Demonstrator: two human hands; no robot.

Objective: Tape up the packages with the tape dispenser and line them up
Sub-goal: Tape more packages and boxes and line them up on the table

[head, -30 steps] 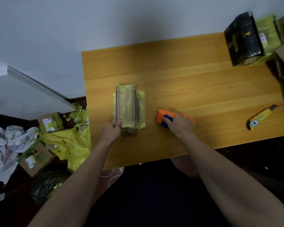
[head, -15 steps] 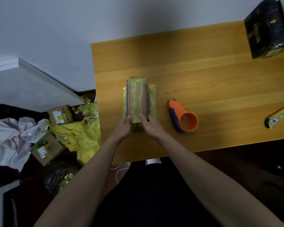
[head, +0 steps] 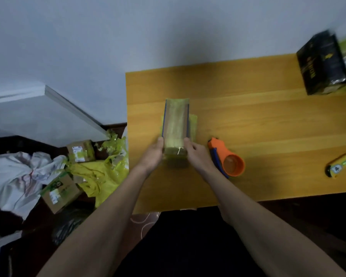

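Right hand (head: 198, 154) has left the tape dispenser (head: 227, 159); both hands, left hand (head: 153, 153) too, grip the package (head: 176, 124).

both forearms are bare, without sleeves, and dark clothing (head: 188, 246) covers the person's lap.

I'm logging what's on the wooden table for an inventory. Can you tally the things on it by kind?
Green-wrapped package, held at its near end by the left hand and right hand: 1
Black package: 1
Orange tape dispenser: 1
Yellow utility knife: 1
Total: 4
More green wrapping shows behind the black package, too blurred to count.
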